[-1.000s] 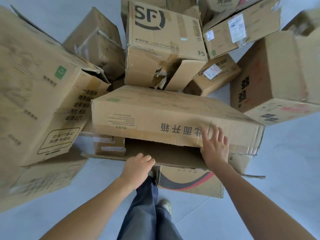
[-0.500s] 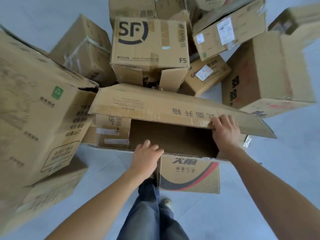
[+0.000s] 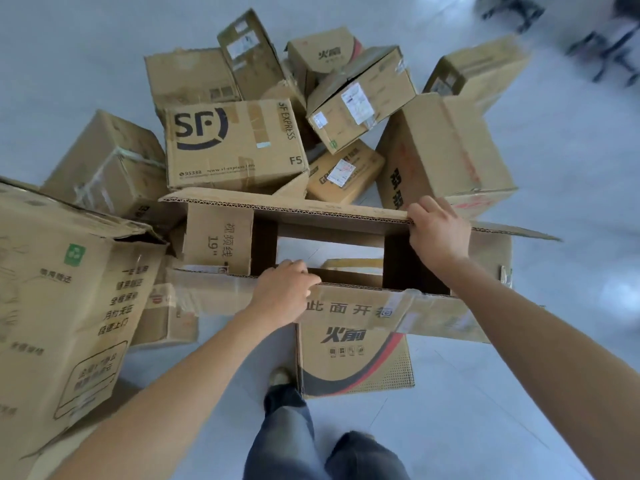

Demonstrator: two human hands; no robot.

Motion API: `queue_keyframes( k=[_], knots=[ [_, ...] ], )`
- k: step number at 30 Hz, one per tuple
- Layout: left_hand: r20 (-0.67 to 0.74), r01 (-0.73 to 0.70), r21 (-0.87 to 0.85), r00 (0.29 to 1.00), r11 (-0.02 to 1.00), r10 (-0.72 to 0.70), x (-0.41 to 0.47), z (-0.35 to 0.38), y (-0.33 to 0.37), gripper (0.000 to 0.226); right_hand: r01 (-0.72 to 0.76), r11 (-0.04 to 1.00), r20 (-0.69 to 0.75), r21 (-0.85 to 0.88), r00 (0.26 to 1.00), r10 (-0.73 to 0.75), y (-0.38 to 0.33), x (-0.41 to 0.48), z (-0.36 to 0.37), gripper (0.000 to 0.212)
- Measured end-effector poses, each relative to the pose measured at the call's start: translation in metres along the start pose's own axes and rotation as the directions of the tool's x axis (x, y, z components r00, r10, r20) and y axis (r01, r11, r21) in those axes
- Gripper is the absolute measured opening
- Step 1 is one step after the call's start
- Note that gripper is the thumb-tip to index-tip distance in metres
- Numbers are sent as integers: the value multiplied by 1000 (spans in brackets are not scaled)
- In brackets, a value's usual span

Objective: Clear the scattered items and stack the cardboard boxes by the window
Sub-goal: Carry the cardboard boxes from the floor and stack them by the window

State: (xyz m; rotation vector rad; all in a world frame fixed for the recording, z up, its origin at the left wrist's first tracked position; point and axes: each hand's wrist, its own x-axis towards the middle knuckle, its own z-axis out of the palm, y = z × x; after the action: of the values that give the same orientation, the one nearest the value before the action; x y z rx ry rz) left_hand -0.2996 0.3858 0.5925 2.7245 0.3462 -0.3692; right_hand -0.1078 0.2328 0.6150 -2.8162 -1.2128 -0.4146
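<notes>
Cardboard was gripped on two sides: the near wall of a wide open box (image 3: 363,310) was held by the left hand (image 3: 284,289), fingers curled over its edge, and the far flap was clasped by the right hand (image 3: 434,233). The box was seen at the front of a loose pile on the grey floor (image 3: 519,410) (which showed through its open bottom), above a red-striped box (image 3: 353,362), with an SF-printed box (image 3: 235,143) just behind.

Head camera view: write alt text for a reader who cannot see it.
A person's left hand grips the near edge and right hand the far edge of a long open cardboard box. Other boxes, including an SF box, lie jumbled around it.
</notes>
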Motion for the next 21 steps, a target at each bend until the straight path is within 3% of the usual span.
queue_keyframes(
  k=[5,11,16,21],
  knots=[
    [95,-101,-19,990,995,103,0,-13,63,38,-82,997,-100,7,992,82,54,-57,-40,13],
    [90,-243,-49,965,969,247,-13,-14,165,33,-372,924,-145,90,913,382,129,-161,-84,16],
    [162,-427,19,893,904,419,-23,11,251,34,-636,752,-34,172,759,650,173,-266,-122,21],
    [277,-643,90,750,760,601,-34,40,342,35,-838,525,-54,148,523,851,193,-381,-172,19]
  ],
)
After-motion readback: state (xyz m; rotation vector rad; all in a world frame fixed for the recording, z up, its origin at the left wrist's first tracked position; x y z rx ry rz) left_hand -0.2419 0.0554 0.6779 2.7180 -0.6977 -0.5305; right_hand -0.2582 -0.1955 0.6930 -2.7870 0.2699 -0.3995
